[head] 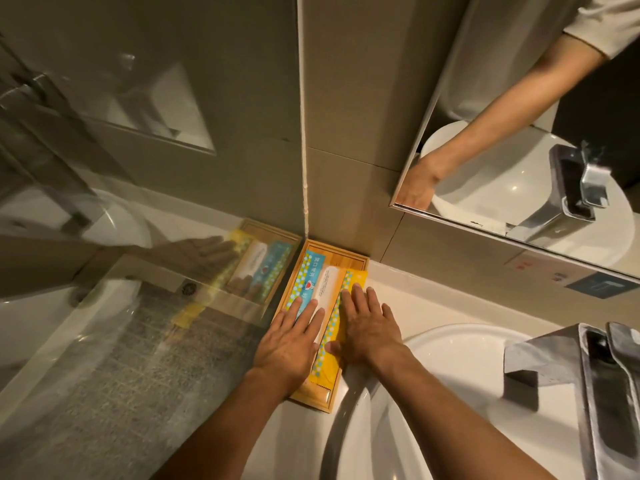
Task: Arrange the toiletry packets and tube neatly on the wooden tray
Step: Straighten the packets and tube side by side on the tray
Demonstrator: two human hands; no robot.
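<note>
A wooden tray (pixel 349 255) sits in the corner of the white counter, against the tiled wall and a glass panel. Three items lie side by side along it: a blue dotted packet (pixel 308 277) on the left, a white tube (pixel 327 282) in the middle, a yellow dotted packet (pixel 330 362) on the right. My left hand (pixel 289 344) lies flat with fingers spread on the blue packet and the tube. My right hand (pixel 367 323) lies flat on the yellow packet, fingers extended. Neither hand grips anything.
A white basin (pixel 450 393) lies right of the tray, its rim close to the tray's near right corner. A chrome faucet (pixel 588 382) stands at the far right. A mirror (pixel 519 133) hangs above. The glass panel (pixel 138 271) on the left reflects tray and hand.
</note>
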